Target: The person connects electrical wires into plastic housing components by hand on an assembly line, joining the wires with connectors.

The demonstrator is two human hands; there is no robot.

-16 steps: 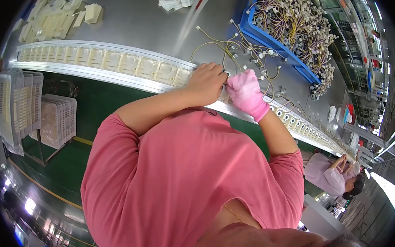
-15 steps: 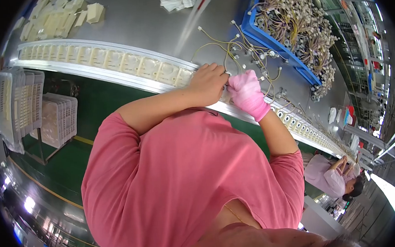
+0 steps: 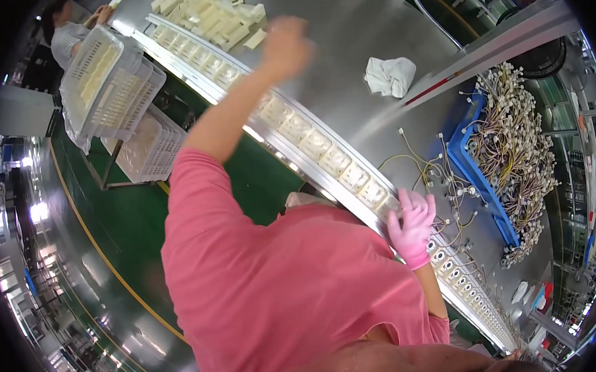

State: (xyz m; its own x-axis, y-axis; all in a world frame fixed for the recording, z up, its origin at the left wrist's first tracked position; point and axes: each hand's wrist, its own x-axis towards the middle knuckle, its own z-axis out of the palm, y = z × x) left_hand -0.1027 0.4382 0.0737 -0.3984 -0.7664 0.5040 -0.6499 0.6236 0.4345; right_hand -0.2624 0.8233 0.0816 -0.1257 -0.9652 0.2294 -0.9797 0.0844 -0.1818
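Note:
My left hand, bare and smeared by motion, is over the metal table just right of a pile of cream plastic pieces. Its fingers are too blurred to tell what they hold, if anything. In a pink glove, my right hand has its fingers spread at the metal rail. A row of cream square housings lies along that rail between my two arms. Thin wires with white connectors lie loose just beyond my gloved hand. Further down the rail, housings with dark round centres continue.
At right stands a blue tray heaped with wired connectors. A crumpled white cloth lies near a slanting metal post. Stacked white plastic baskets stand at left beside the rail. Another person is at upper left.
My left hand has left the gloved hand and swung far out to the left, near the plastic pile. My gloved fingers have gone from curled to spread. The whole view has turned.

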